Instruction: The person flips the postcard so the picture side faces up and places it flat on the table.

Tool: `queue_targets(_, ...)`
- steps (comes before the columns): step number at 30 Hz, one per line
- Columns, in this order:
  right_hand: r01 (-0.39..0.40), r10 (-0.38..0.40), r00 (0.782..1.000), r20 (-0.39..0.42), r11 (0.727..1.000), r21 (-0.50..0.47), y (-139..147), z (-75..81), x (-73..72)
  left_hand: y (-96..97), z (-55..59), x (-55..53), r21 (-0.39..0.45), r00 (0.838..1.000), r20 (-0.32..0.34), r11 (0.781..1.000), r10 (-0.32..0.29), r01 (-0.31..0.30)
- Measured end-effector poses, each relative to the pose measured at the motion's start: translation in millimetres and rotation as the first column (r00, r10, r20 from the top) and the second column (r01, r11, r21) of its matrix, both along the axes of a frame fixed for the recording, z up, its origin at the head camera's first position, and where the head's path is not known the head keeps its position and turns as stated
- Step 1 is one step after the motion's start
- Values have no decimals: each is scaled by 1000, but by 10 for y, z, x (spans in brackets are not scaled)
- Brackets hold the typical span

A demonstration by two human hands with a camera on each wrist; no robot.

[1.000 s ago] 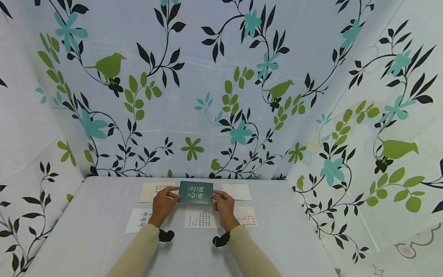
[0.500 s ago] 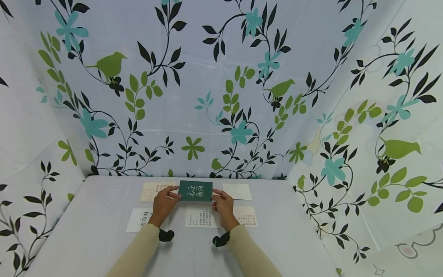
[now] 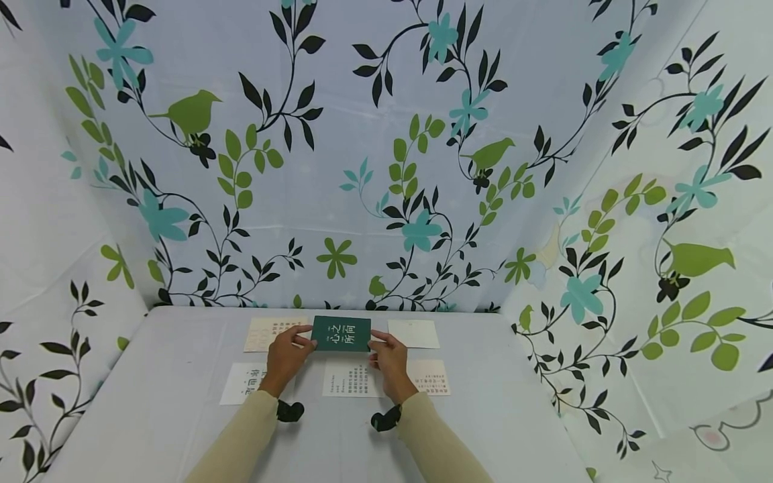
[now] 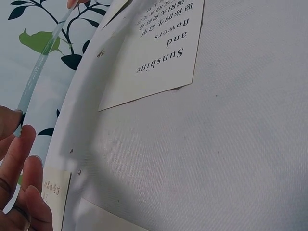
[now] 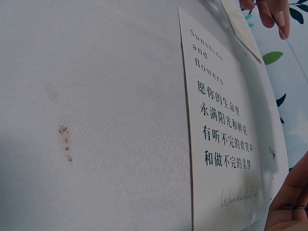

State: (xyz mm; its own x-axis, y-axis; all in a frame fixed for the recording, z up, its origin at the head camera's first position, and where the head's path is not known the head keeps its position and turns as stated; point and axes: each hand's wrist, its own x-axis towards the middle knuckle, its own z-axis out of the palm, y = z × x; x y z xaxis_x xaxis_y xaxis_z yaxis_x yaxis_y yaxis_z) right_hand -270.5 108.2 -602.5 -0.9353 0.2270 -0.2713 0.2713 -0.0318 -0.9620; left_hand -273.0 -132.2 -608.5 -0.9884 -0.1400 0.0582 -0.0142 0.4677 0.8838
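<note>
A dark green card (image 3: 341,334) with white Chinese characters is held up above the far part of the table, its printed face toward the head camera. The left hand (image 3: 286,354) pinches its left edge between thumb and fingers. On its right edge, the right hand (image 3: 391,362) pinches it the same way. The left wrist view shows the green card (image 4: 41,67) nearly edge-on, between the left thumb and fingers. Beneath it lies a white card (image 3: 350,381) printed with "Sunshine and flowers" and Chinese lines; the right wrist view shows this white card (image 5: 221,130) closely.
Around the hands, more cards lie flat: a cream card (image 3: 261,333) back left, a white card (image 3: 239,385) front left, a pale card (image 3: 413,334) back right and a cream card (image 3: 435,377) front right. A patterned curtain (image 3: 338,201) hangs behind the white table (image 3: 163,389).
The green card has tilted slightly: its lower edge sits a little higher and its face looks deeper green with less glare. Both hands stay in nearly the same place.
</note>
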Motion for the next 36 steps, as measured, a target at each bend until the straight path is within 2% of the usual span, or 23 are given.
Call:
queue_targets(19, -10, 10, 1000, -6, 1000, -12, 12, 12, 61, 4, -22, 6, -12, 1000, -18, 1000, 0, 0)
queue_targets(36, -5, 5, 1000, -5, 1000, -12, 9, 1, 39, 6, 3, 4, -16, 1000, -16, 1000, -1, 0)
